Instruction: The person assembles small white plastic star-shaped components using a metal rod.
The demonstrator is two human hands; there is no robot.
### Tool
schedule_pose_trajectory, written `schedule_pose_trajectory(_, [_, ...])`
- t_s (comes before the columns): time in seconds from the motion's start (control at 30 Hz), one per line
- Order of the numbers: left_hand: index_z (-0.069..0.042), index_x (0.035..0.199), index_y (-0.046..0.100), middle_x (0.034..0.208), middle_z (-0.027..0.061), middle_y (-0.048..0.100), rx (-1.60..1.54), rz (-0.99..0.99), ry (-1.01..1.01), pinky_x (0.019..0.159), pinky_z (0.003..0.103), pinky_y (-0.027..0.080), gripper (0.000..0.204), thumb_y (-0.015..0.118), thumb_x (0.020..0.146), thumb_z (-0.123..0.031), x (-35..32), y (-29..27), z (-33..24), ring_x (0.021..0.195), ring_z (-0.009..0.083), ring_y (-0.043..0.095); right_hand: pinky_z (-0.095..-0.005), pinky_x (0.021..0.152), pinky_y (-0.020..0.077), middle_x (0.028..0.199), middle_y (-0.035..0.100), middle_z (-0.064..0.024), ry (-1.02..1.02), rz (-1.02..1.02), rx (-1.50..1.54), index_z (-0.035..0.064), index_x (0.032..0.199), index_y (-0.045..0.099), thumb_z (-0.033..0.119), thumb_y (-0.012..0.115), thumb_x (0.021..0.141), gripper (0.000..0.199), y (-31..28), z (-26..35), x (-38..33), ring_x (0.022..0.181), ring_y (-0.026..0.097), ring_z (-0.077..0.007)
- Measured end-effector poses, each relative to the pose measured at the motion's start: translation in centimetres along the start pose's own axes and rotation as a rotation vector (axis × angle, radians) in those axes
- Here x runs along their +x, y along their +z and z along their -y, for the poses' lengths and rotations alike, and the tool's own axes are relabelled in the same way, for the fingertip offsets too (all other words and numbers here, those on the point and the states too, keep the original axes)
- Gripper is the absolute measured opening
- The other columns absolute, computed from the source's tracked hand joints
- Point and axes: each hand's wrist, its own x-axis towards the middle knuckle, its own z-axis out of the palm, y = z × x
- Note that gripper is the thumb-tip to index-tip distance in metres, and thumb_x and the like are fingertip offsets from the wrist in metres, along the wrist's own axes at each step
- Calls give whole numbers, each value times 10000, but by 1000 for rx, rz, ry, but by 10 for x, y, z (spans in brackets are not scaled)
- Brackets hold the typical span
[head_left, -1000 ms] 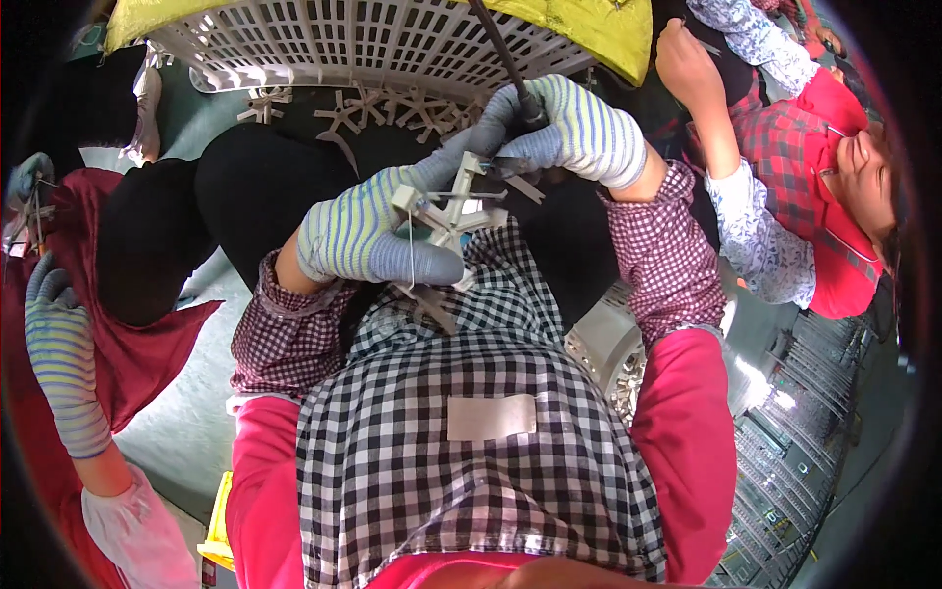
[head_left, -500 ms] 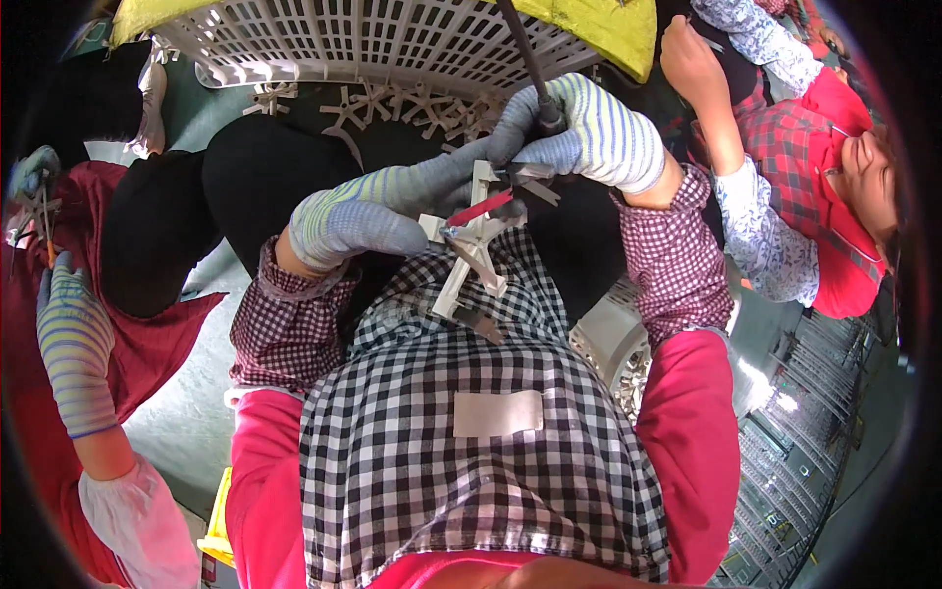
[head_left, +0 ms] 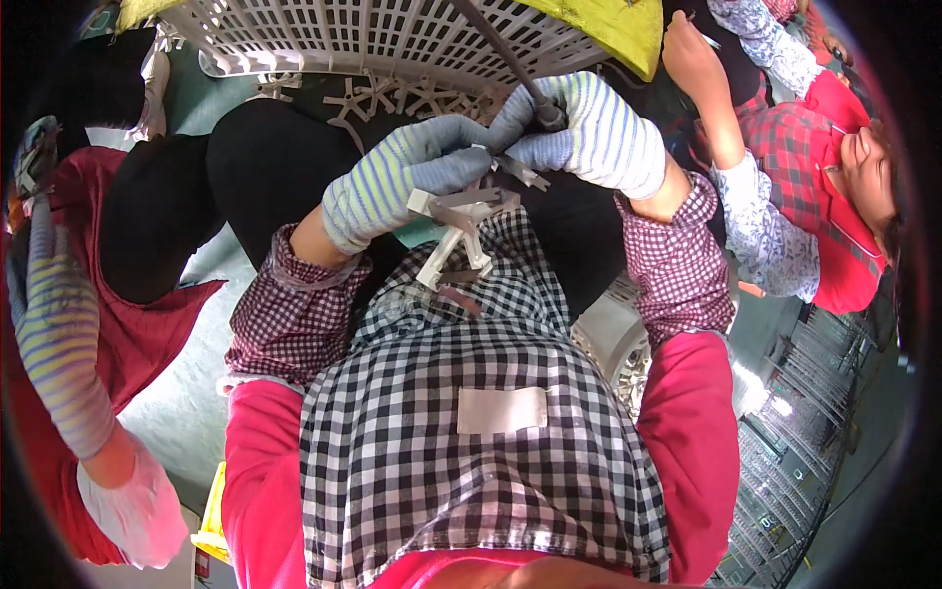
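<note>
From the head camera, compared with half a second before, my left hand [head_left: 407,182] has moved up and nearer to my right hand [head_left: 589,137], and the plastic part [head_left: 456,231] now hangs lower from my fingers, over my checked apron [head_left: 471,412].

The part is a pale branched piece. Its long axis goes from upper right to lower left, and the lower end points toward my body. It is just under both hands, between them.

My left fingers are closed on the upper end of the part. My right fingers are closed around a dark tool [head_left: 510,64], whose handle rises toward the white basket [head_left: 373,34]. A co-worker's gloved arm [head_left: 59,334] is at the left edge.
</note>
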Motion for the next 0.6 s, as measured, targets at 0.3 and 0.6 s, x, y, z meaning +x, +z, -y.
schedule_pose_trajectory(0.3, [10, 1088, 526, 971, 113, 623, -238, -31, 69, 802, 269, 504, 289, 622, 827, -67, -2, 7, 5, 903, 190, 634, -253, 673, 483, 787, 653, -69, 23, -104, -77, -12, 905, 625, 64, 703, 698, 234, 7, 6, 0, 738, 596, -114])
schedule_pose_trajectory(0.6, [2, 1060, 553, 960, 97, 633, -261, -26, 157, 821, 280, 500, 259, 619, 814, -43, 5, 5, 11, 898, 173, 630, -225, 718, 467, 855, 621, -34, -72, -142, -159, 6, 956, 594, 84, 715, 713, 283, 3, 3, 2, 789, 568, -81])
